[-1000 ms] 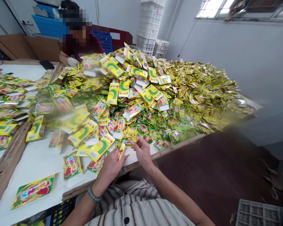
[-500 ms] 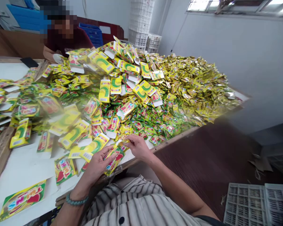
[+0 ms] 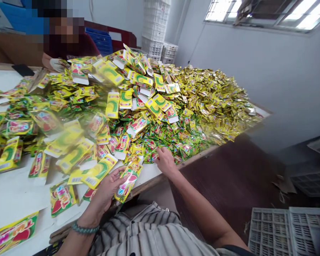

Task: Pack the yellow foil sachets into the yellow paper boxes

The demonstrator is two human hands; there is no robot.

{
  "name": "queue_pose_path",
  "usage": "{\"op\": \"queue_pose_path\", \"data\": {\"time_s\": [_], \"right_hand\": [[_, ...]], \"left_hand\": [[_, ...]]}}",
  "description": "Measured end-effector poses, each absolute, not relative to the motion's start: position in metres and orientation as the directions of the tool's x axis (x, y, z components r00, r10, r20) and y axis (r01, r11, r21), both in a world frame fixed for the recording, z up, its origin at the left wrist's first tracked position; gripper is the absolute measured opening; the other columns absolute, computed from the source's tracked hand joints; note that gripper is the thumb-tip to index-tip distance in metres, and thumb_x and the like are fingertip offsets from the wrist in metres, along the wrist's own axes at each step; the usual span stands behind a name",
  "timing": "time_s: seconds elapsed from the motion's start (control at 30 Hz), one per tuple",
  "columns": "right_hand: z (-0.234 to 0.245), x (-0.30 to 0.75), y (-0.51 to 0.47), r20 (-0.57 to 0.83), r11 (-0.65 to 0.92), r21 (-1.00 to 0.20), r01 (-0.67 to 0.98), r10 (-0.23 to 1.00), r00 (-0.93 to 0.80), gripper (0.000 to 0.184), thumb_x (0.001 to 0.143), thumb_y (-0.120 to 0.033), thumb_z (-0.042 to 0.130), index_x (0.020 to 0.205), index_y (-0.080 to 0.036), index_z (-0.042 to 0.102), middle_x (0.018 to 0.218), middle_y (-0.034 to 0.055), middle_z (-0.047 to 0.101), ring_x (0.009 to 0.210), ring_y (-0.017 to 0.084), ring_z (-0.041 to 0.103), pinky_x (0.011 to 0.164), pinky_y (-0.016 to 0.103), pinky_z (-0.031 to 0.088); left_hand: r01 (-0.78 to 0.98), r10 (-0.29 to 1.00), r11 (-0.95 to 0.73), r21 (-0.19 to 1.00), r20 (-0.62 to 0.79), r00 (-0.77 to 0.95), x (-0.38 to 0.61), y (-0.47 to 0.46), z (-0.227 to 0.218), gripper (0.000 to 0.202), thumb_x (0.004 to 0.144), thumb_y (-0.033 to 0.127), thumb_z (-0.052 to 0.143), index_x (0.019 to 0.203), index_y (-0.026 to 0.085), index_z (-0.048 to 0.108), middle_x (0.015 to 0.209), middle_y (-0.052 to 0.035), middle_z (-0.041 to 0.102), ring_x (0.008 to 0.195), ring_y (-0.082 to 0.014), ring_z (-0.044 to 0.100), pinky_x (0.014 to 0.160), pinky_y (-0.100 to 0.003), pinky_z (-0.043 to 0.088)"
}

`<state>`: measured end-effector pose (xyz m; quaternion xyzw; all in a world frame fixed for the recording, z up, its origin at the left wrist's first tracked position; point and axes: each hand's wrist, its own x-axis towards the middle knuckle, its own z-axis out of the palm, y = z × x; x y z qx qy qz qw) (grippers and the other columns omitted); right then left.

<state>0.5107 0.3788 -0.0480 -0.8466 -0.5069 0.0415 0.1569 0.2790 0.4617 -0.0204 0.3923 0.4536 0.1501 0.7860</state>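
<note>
While the left hand (image 3: 106, 190) curls around a slim bundle of packets (image 3: 126, 177) just over the wooden near edge of the table (image 3: 146, 185), the right hand (image 3: 165, 163) lies palm-down on the glossy sachet heap (image 3: 202, 106), fingertips hidden, so its grasp cannot be told. Bare white top opens left of the left hand, strewn with flat printed cartons (image 3: 96, 172). Across the crinkly yellow-green foil, a co-worker's gloved hand (image 3: 57, 64) touches more cartons. Slatted white crates (image 3: 282, 227) sit on the floor to the right.

Glossy foil sachets (image 3: 216, 96), rough wooden table edge (image 3: 197, 158)
</note>
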Motion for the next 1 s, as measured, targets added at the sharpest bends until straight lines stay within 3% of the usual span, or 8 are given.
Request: {"op": "queue_pose_path", "data": {"time_s": [0.1, 0.23, 0.33, 0.53, 0.63, 0.7, 0.83, 1.0], "right_hand": [[-0.056, 0.511, 0.372, 0.133, -0.424, -0.428, 0.798, 0.844, 0.519, 0.003, 0.081, -0.016, 0.06, 0.079, -0.019, 0.06, 0.086, 0.0068, 0.059, 0.085, 0.021, 0.052, 0.074, 0.03, 0.04], [-0.049, 0.505, 0.367, 0.216, -0.297, -0.728, 0.618, 0.757, 0.617, 0.017, 0.086, -0.028, 0.055, 0.072, -0.02, 0.049, 0.069, -0.0009, 0.047, 0.065, 0.015, 0.043, 0.062, 0.025, 0.035], [-0.034, 0.491, 0.375, 0.184, -0.136, -0.866, 0.481, 0.807, 0.561, 0.021, 0.089, -0.035, 0.052, 0.073, -0.021, 0.047, 0.063, -0.0045, 0.04, 0.055, 0.012, 0.036, 0.053, 0.023, 0.03], [-0.029, 0.461, 0.392, 0.322, 0.175, -0.718, 0.674, 0.942, 0.098, 0.015, 0.092, -0.023, 0.047, 0.081, -0.02, 0.056, 0.076, 0.002, 0.058, 0.07, 0.014, 0.052, 0.066, 0.024, 0.039], [-0.032, 0.452, 0.393, 0.306, 0.222, -0.683, 0.696, 0.952, -0.003, 0.015, 0.092, -0.019, 0.048, 0.082, -0.02, 0.059, 0.077, 0.0033, 0.061, 0.075, 0.016, 0.055, 0.069, 0.025, 0.041], [-0.032, 0.446, 0.393, 0.281, 0.199, -0.721, 0.664, 0.959, 0.018, 0.015, 0.091, -0.019, 0.05, 0.082, -0.02, 0.061, 0.077, 0.0025, 0.063, 0.075, 0.015, 0.057, 0.069, 0.024, 0.042], [-0.027, 0.438, 0.39, 0.264, 0.062, -0.818, 0.572, 0.924, 0.277, 0.009, 0.086, -0.028, 0.062, 0.09, -0.021, 0.065, 0.087, 0.0026, 0.068, 0.077, 0.015, 0.061, 0.069, 0.025, 0.045], [-0.022, 0.431, 0.382, 0.257, -0.039, -0.776, 0.629, 0.892, 0.372, 0.006, 0.083, -0.026, 0.067, 0.08, -0.021, 0.067, 0.075, 0.0016, 0.067, 0.071, 0.016, 0.058, 0.067, 0.027, 0.043]], "left_hand": [[0.094, 0.624, 0.627, 0.773, -0.571, 0.534, 0.278, 0.461, -0.021, 0.076, 0.047, 0.037, 0.089, 0.112, 0.016, 0.059, 0.088, -0.0039, 0.075, 0.073, -0.0192, 0.07, 0.066, -0.026, 0.053], [0.089, 0.615, 0.637, 0.766, -0.574, 0.541, 0.275, 0.46, -0.024, 0.082, 0.048, 0.039, 0.089, 0.119, 0.016, 0.056, 0.09, -0.0053, 0.075, 0.071, -0.0192, 0.07, 0.066, -0.028, 0.054], [0.116, 0.612, 0.62, 0.776, -0.571, 0.546, 0.276, 0.46, -0.026, 0.086, 0.049, 0.041, 0.089, 0.123, 0.013, 0.054, 0.087, -0.0057, 0.075, 0.07, -0.0187, 0.07, 0.066, -0.028, 0.054], [0.138, 0.554, 0.566, 0.813, -0.5, 0.666, 0.269, 0.459, -0.023, 0.071, 0.064, 0.042, 0.082, 0.124, 0.015, 0.057, 0.087, -0.0042, 0.076, 0.074, -0.0184, 0.07, 0.07, -0.028, 0.053], [0.123, 0.534, 0.58, 0.805, -0.49, 0.689, 0.263, 0.459, -0.023, 0.066, 0.062, 0.04, 0.084, 0.118, 0.015, 0.061, 0.087, -0.0044, 0.076, 0.075, -0.0195, 0.071, 0.072, -0.029, 0.054], [0.095, 0.55, 0.594, 0.799, -0.49, 0.676, 0.262, 0.46, -0.023, 0.063, 0.06, 0.038, 0.085, 0.115, 0.015, 0.063, 0.087, -0.0043, 0.076, 0.075, -0.0196, 0.071, 0.07, -0.028, 0.055], [0.026, 0.585, 0.609, 0.793, -0.472, 0.659, 0.264, 0.461, -0.026, 0.059, 0.062, 0.035, 0.085, 0.114, 0.016, 0.063, 0.081, -0.0024, 0.076, 0.067, -0.0166, 0.07, 0.066, -0.026, 0.055], [-0.064, 0.634, 0.575, 0.816, -0.395, 0.664, 0.265, 0.459, -0.03, 0.055, 0.064, 0.033, 0.084, 0.111, 0.015, 0.064, 0.087, -0.005, 0.077, 0.074, -0.0182, 0.071, 0.07, -0.027, 0.056]]}}
